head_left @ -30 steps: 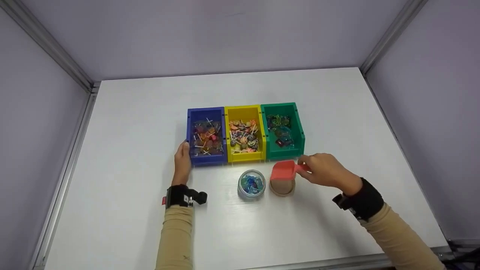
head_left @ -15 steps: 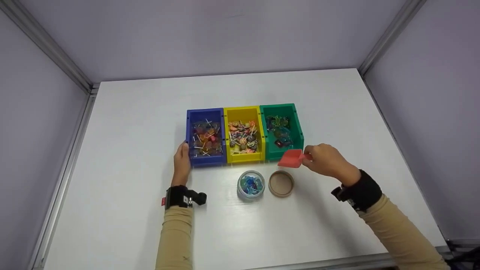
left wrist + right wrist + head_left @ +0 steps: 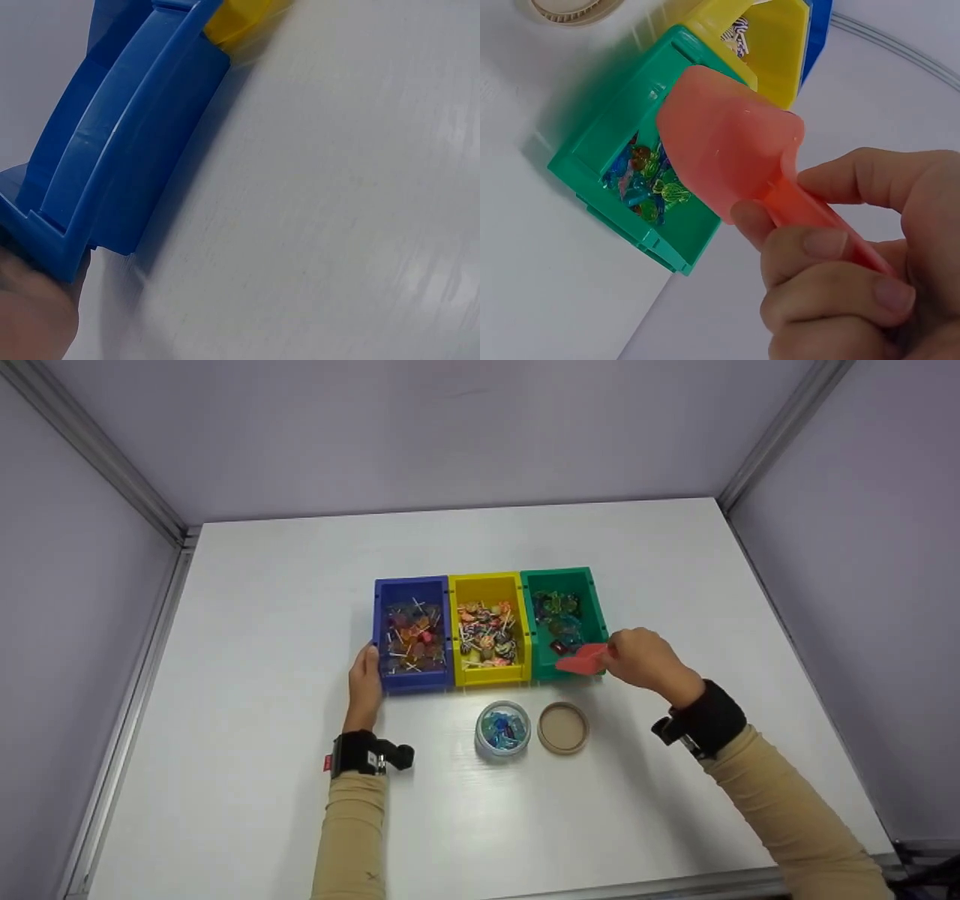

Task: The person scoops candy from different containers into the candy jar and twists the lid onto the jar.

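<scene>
My right hand (image 3: 641,660) grips the handle of a red-pink scoop (image 3: 583,660), with the fingers curled round it in the right wrist view. The scoop's bowl (image 3: 720,135) hangs over the front part of the green bin (image 3: 559,667), hiding some of it. Wrapped candies (image 3: 641,180), mostly blue and green, lie in that bin. My left hand (image 3: 364,686) rests against the left side of the blue bin (image 3: 412,684), its fingers partly hidden. A glass jar (image 3: 502,729) with blue candies stands before the bins, beside a round tan lid (image 3: 563,728).
Between the blue and green bins sits a yellow bin (image 3: 491,673) full of small striped lollipops (image 3: 487,634). Lollipops (image 3: 415,637) with white sticks fill the blue bin. All stand on a white table (image 3: 262,607) with grey walls (image 3: 465,435) behind and beside it.
My right hand has moved the scoop up and away from above the lid to over the front of the green bin, tilting it. The left hand has stayed at the blue bin.
</scene>
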A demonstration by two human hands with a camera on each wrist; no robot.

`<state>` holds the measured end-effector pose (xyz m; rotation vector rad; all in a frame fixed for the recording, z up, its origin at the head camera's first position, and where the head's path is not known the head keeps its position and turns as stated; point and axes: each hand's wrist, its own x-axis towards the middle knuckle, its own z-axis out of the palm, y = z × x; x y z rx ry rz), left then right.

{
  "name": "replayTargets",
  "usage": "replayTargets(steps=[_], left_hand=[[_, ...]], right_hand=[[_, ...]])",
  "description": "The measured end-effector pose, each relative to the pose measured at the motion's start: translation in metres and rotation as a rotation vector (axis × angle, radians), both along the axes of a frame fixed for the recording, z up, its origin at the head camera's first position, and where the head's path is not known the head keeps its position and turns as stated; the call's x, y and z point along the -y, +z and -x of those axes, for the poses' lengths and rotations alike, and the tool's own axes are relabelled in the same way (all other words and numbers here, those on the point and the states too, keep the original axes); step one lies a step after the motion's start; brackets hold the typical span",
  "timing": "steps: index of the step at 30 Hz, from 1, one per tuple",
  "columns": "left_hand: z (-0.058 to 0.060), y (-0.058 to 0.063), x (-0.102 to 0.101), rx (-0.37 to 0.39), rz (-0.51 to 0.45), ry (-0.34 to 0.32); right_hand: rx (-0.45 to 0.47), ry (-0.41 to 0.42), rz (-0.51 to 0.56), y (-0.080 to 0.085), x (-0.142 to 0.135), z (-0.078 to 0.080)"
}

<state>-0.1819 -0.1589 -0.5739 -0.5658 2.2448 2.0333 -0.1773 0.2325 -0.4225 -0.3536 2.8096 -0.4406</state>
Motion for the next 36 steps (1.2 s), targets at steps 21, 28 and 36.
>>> replayTargets(steps=[21,28,36], left_hand=[[0.001,-0.002,0.0,0.007,-0.006,0.005],[0.0,0.0,0.0,0.0,0.003,0.011],[-0.001,0.002,0.001,0.009,0.013,-0.002]], right_hand=[[0.211,-0.068,-0.098,0.011,0.009,0.04],[0.257,-0.128,-0.15,0.014,0.015,0.052],[0.256,-0.205,-0.15,0.012,0.016,0.063]])
